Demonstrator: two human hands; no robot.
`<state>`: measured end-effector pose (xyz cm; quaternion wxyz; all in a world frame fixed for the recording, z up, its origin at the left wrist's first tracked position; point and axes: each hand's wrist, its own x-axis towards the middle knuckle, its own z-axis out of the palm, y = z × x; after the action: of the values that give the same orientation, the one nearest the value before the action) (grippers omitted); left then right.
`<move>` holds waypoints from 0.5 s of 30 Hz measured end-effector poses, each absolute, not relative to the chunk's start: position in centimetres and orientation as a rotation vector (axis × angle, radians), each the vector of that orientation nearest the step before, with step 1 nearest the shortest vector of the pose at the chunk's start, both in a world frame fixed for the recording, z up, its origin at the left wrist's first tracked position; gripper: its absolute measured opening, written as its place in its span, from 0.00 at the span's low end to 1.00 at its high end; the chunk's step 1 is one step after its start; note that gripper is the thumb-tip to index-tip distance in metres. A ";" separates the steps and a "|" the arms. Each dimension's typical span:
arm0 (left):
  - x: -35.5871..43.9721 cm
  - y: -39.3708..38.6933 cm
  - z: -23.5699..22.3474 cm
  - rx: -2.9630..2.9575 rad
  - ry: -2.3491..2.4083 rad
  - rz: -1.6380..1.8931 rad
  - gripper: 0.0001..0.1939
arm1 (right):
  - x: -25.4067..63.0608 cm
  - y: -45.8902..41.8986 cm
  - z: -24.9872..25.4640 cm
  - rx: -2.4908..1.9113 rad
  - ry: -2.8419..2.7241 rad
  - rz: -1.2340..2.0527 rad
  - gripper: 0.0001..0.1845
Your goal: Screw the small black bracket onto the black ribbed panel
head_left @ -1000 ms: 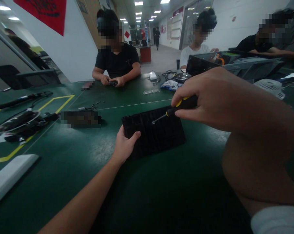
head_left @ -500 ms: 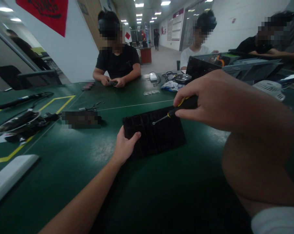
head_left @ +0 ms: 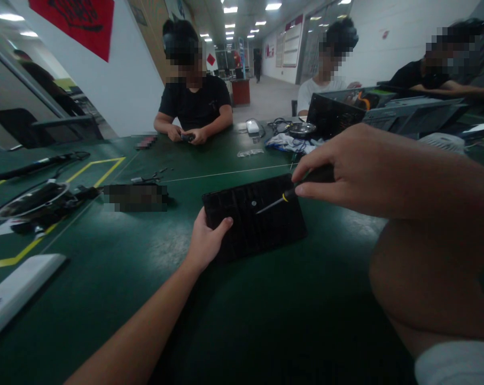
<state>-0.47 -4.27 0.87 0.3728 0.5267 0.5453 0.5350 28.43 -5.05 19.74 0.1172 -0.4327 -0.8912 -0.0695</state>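
left hand [head_left: 210,238] pinches the left edge of the black panel [head_left: 274,227], over the green table [head_left: 234,321]; right hand [head_left: 358,171] pinches the screwdriver [head_left: 271,205], slanted beside a silver disc [head_left: 254,203]. steady panel, light tip contact advisable.

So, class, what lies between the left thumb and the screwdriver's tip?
In the head view, only the ridged black panel lies between the left thumb and the screwdriver's tip.

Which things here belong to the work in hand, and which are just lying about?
In use:
- screwdriver, in the right hand
- black panel, gripped by the left hand
- small silver piece on it

Lying about:
- long white object
- black rod
- white-and-blue cloth
- shiny dish
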 end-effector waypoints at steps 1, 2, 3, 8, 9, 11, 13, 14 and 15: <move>-0.5 -4.3 0.9 1.346 1.393 1.374 0.26 | 28.4 -5.2 20.1 -1.232 -2.598 -0.219 0.14; -0.4 -4.3 0.9 1.341 1.387 1.376 0.26 | 28.3 -5.4 20.4 -1.205 -2.584 -0.242 0.15; -0.4 -4.3 0.9 1.339 1.379 1.374 0.27 | 28.2 -5.4 20.6 -1.191 -2.572 -0.265 0.15; -0.5 -4.3 0.9 1.337 1.373 1.377 0.27 | 27.9 -5.5 20.7 -1.234 -2.553 -0.293 0.13; -0.5 -4.3 0.8 1.336 1.373 1.382 0.27 | 27.8 -5.6 20.7 -1.233 -2.551 -0.295 0.12; -0.5 -4.3 0.8 1.336 1.368 1.383 0.27 | 27.6 -5.7 20.6 -1.226 -2.558 -0.298 0.11; -0.5 -4.3 0.8 1.335 1.365 1.382 0.27 | 27.3 -5.9 20.5 -1.225 -2.558 -0.296 0.11; -0.5 -4.4 0.8 1.335 1.366 1.383 0.27 | 27.2 -5.9 20.4 -1.231 -2.556 -0.296 0.11; -0.5 -4.4 0.8 1.336 1.368 1.383 0.27 | 27.2 -6.0 20.4 -1.238 -2.554 -0.297 0.11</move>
<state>-0.46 -4.36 0.83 0.3807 0.5236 0.5360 0.5419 27.16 -5.96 20.38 0.1435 -0.4294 -0.8856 -0.1030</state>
